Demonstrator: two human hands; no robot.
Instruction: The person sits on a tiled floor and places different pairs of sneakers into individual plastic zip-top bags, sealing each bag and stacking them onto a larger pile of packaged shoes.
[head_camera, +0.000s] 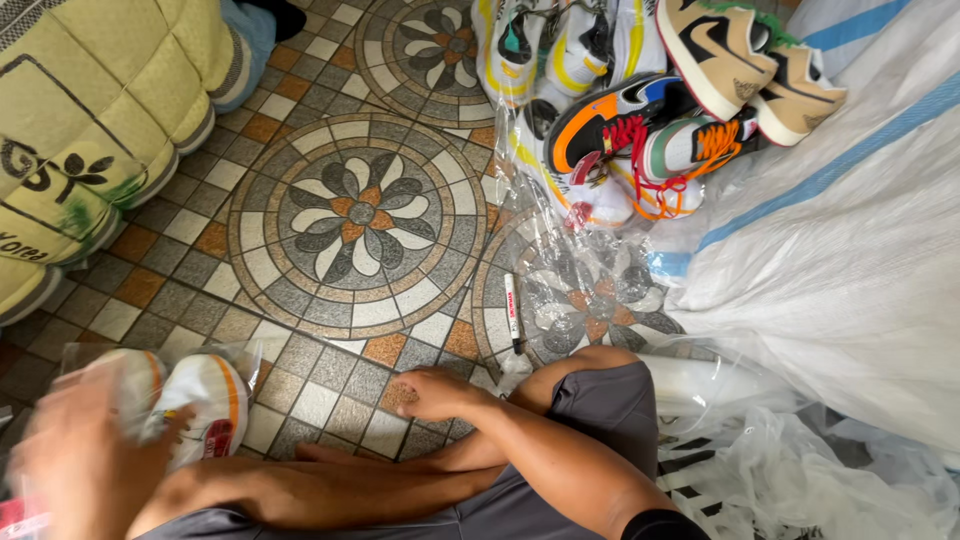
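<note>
From the head camera I see my left hand (85, 465) at the lower left, blurred, its fingers closed around a white sneaker (205, 405) with orange trim wrapped in a clear plastic bag — the shoe sits just above the tiled floor (350, 215), beside my crossed legs. My right hand (435, 392) reaches across my knee and rests flat on the tiles, fingers loosely spread, holding nothing. A white marker (512, 312) lies on the floor just beyond that knee. Farther off, a heap of colourful sneakers (640, 120) lies against a large white woven sack (850, 230) — clear bags (790, 470) are crumpled at my right. A yellow quilted bundle (90, 130) fills the upper left.
</note>
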